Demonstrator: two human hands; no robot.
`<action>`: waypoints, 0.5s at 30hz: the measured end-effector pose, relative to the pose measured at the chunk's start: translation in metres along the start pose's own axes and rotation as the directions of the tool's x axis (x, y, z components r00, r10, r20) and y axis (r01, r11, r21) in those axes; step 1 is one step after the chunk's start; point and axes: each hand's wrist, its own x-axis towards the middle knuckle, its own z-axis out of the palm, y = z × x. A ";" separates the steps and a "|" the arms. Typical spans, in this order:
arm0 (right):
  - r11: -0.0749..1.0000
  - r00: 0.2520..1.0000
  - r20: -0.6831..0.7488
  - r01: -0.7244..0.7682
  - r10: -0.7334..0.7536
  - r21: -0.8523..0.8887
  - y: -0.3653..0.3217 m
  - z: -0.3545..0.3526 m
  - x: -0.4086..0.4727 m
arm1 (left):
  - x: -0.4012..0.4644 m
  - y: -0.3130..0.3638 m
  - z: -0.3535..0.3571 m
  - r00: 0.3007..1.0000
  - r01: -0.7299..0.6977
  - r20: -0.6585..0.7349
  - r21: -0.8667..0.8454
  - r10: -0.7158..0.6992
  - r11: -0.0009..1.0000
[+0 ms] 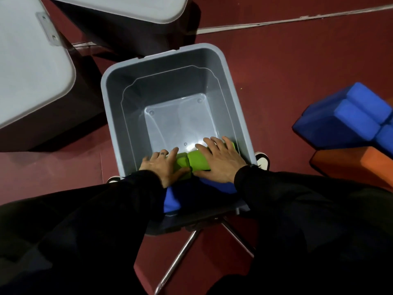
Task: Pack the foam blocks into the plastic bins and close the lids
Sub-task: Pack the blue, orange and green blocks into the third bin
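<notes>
Gym or play hall: red sports floor, white court line.
</notes>
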 end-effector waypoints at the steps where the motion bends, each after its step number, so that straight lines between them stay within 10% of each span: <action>1: 1.000 1.000 0.009 0.006 -0.007 0.019 0.000 -0.005 0.001 | 0.000 0.001 -0.005 1.000 -0.005 0.030 -0.019 0.005 1.000; 15: 0.748 0.923 -0.029 -0.291 0.383 0.597 0.138 -0.150 -0.089 | 0.006 0.202 -0.100 0.861 -0.427 -0.348 -0.100 0.370 0.899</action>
